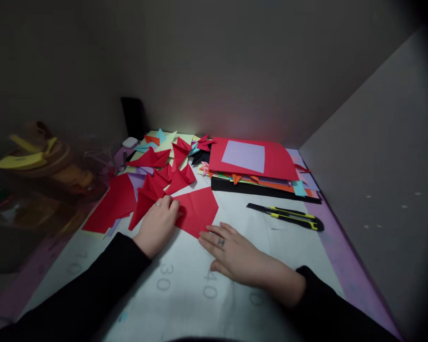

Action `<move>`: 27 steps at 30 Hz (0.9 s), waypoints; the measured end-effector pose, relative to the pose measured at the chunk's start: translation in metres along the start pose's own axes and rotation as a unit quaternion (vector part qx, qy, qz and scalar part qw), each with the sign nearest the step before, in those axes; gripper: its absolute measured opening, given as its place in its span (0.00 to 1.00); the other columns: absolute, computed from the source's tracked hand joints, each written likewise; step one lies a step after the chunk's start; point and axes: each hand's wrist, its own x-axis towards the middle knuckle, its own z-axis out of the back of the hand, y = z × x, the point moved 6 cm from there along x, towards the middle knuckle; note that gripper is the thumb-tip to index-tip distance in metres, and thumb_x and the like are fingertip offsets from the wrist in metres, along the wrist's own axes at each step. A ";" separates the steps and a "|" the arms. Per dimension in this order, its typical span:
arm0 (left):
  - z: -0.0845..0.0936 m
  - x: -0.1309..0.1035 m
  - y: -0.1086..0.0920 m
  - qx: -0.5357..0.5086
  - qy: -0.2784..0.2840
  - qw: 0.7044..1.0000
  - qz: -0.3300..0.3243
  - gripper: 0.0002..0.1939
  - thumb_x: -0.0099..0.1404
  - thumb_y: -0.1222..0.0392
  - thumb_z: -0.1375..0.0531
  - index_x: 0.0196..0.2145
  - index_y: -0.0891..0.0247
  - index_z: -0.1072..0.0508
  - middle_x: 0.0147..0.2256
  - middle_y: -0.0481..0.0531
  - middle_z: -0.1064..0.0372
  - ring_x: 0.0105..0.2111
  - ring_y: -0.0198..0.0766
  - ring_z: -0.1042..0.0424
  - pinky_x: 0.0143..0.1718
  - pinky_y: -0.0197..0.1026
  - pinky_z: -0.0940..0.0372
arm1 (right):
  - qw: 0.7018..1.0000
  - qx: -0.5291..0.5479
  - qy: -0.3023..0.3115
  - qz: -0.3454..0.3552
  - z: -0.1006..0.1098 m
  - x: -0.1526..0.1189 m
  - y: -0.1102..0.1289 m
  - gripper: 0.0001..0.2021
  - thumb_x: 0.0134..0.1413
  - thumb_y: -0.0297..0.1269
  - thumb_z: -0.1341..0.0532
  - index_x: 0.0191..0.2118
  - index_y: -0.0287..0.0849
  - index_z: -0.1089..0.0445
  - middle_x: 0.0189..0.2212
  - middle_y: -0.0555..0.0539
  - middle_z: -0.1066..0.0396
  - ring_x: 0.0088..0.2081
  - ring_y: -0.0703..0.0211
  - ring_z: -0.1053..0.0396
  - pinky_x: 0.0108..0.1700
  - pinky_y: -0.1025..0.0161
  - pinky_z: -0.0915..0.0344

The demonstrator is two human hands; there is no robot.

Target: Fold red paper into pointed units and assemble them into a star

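A flat red sheet of paper with angled corners and faint creases lies on the white numbered mat. At its left end, my left hand has its fingers curled in and closed on the paper; the fingertips are partly hidden. My right hand, a ring on one finger, lies with fingers stretched out, its tips touching the sheet's lower right edge. Just beyond my left hand is a heap of folded red paper pieces. More red sheets lie left of it.
A yellow-and-black box cutter lies to the right. Behind it is a stack of coloured paper topped by a red sheet and a lilac square. A dark phone leans at the back, near a white case. Blurred containers stand at left.
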 end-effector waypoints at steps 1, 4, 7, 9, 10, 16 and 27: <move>0.003 -0.004 -0.004 -0.003 -0.010 1.000 -0.011 0.13 0.67 0.68 0.51 0.46 0.72 0.31 0.43 0.67 0.34 0.38 0.50 0.32 0.37 0.48 0.36 | 1.000 0.000 -0.002 -0.001 0.000 0.000 0.000 0.28 0.61 0.47 0.43 0.63 0.42 0.45 0.61 0.42 0.41 0.62 0.45 0.49 0.63 0.45 0.55; 0.010 -0.024 -0.031 -0.041 -0.047 0.995 -0.074 0.21 0.66 0.70 0.53 0.55 0.70 0.37 0.53 0.68 0.37 0.48 0.51 0.33 0.46 0.51 0.37 | 1.000 -0.005 -0.007 -0.004 0.002 0.000 0.003 0.28 0.59 0.47 0.41 0.62 0.41 0.42 0.60 0.40 0.40 0.62 0.44 0.49 0.63 0.45 0.54; 0.002 -0.050 -0.064 -0.095 -0.015 0.983 -0.156 0.27 0.68 0.57 0.49 0.62 0.67 0.45 0.61 0.63 0.43 0.60 0.50 0.44 0.57 0.53 0.46 | 1.000 -0.013 -0.014 0.003 0.006 0.000 0.006 0.28 0.57 0.46 0.40 0.60 0.39 0.39 0.59 0.39 0.39 0.62 0.44 0.49 0.63 0.45 0.54; -0.009 -0.063 -0.075 -0.110 0.035 0.979 -0.166 0.36 0.66 0.45 0.48 0.64 0.69 0.50 0.63 0.65 0.47 0.63 0.51 0.48 0.59 0.56 0.48 | 1.000 -0.017 -0.020 0.009 0.009 0.000 0.007 0.27 0.58 0.45 0.41 0.60 0.37 0.39 0.59 0.38 0.39 0.62 0.44 0.49 0.63 0.46 0.53; -0.013 -0.067 -0.076 -0.108 0.052 0.980 -0.159 0.39 0.65 0.41 0.49 0.64 0.70 0.50 0.63 0.66 0.49 0.63 0.52 0.50 0.59 0.57 0.50 | 1.000 -0.019 -0.022 0.012 0.010 -0.001 0.008 0.27 0.58 0.44 0.41 0.60 0.37 0.39 0.59 0.38 0.39 0.62 0.44 0.48 0.63 0.46 0.52; -0.012 -0.064 -0.042 -0.066 0.046 0.997 -0.022 0.34 0.67 0.46 0.49 0.62 0.72 0.44 0.63 0.68 0.50 0.64 0.53 0.50 0.60 0.60 0.53 | 0.998 -0.028 -0.050 0.038 0.011 -0.004 0.009 0.26 0.59 0.42 0.42 0.61 0.40 0.40 0.59 0.41 0.39 0.60 0.44 0.46 0.61 0.47 0.51; -0.013 -0.072 -0.034 -0.098 0.011 0.994 0.054 0.34 0.68 0.47 0.52 0.64 0.71 0.47 0.64 0.67 0.54 0.65 0.54 0.56 0.59 0.61 0.53 | 0.994 -0.025 -0.098 0.043 0.004 -0.007 0.007 0.26 0.57 0.39 0.41 0.61 0.44 0.40 0.60 0.42 0.39 0.60 0.48 0.43 0.60 0.48 0.48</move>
